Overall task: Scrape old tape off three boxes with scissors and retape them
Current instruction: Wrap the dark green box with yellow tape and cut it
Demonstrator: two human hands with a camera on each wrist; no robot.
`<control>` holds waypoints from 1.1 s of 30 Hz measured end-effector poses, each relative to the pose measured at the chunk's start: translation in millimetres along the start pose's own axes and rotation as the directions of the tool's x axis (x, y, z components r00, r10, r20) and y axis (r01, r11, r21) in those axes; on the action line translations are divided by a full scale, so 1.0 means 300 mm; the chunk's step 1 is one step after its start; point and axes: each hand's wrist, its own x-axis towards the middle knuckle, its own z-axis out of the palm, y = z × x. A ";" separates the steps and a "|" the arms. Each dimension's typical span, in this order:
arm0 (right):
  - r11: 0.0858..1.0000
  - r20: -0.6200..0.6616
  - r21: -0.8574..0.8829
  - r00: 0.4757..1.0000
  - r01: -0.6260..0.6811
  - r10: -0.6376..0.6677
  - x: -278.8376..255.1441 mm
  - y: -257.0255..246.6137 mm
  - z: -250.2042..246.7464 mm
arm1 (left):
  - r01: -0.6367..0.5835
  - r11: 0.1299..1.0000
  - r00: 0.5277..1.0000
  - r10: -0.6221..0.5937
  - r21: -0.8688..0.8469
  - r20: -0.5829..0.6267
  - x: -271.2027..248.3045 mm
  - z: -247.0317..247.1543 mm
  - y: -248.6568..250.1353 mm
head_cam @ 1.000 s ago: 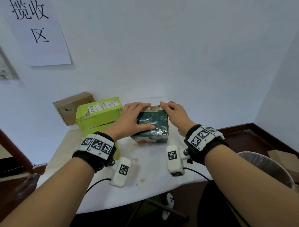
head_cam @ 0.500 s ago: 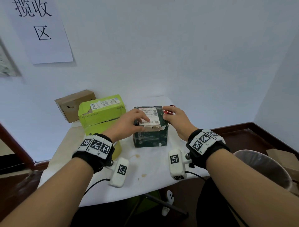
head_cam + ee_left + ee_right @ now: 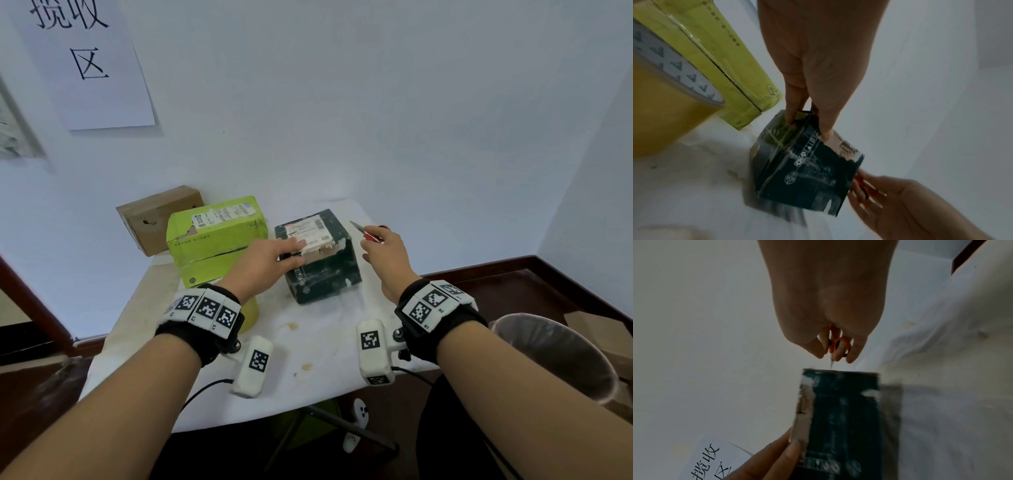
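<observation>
Rotated label-up since the earlier frame, the dark green box (image 3: 318, 255) sits mid-frame on the surface, steadied by flat left hand (image 3: 265, 263) while right hand (image 3: 383, 253) grips scissors (image 3: 368, 233) for scraping.

Location type: parcel collection point in a plain room. Indicators: a paper sign (image 3: 89, 58) fixed to the white wall reads "揽收区" (parcel collection area). Used shipping cartons stand on a small cloth-covered table (image 3: 318, 359): a brown carton (image 3: 156, 219), a green carton (image 3: 215, 240) and a dark carton (image 3: 322, 263), the latter two bearing courier labels. A roll of packing tape (image 3: 663, 104) lies beside them. A lined waste bin (image 3: 555, 356) stands on the dark wooden floor.
</observation>
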 end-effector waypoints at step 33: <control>0.969 -0.035 -0.185 0.984 0.165 -0.174 0.036 -0.093 -0.010 | -0.044 0.998 0.998 0.046 0.043 -0.049 0.092 -0.068 0.033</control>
